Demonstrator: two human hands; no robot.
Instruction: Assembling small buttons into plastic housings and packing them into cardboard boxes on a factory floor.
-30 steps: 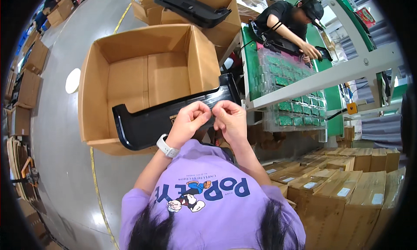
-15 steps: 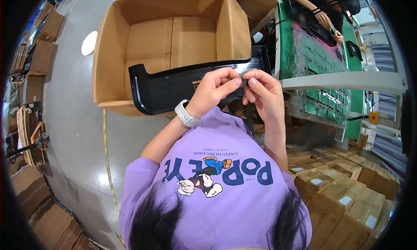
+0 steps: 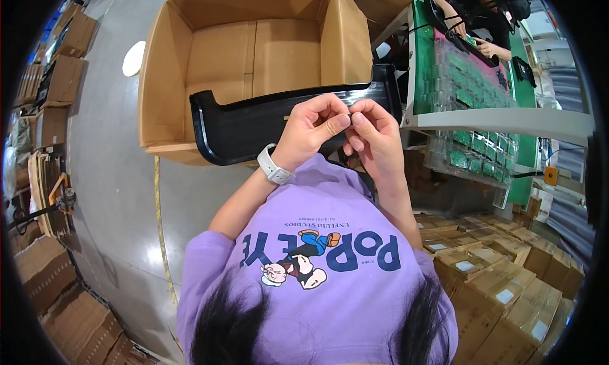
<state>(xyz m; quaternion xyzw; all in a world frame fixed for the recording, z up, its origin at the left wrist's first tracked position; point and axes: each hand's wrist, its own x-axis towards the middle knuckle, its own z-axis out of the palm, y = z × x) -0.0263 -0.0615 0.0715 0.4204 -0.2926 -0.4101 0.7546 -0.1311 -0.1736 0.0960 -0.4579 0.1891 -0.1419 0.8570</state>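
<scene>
My left hand [image 3: 312, 129] and my right hand [image 3: 375, 133] meet fingertip to fingertip above a long black plastic panel [image 3: 241, 127]. Both are closed in a pinch, thumbs against the index fingers. Between the fingertips there seems to be a tiny dark piece, too small to name and mostly covered. The panel has a raised rim and upturned ends. It lies across the near edge of an open cardboard box [image 3: 166, 98], in front of my body. A white watch [image 3: 274, 167] is on my left wrist.
Right of the box stands a green-topped workbench [image 3: 424, 54] with a white frame bar [image 3: 501, 119] and clear trays of green circuit boards [image 3: 476, 150]. A co-worker's hands [image 3: 472, 38] work there. Cardboard cartons [image 3: 488, 276] are stacked at the lower right; more boxes [image 3: 60, 79] line the left.
My right hand has moved slightly left, bringing its fingertips against my left hand's. The co-worker's hands have shifted at the bench. The view has moved a little.
</scene>
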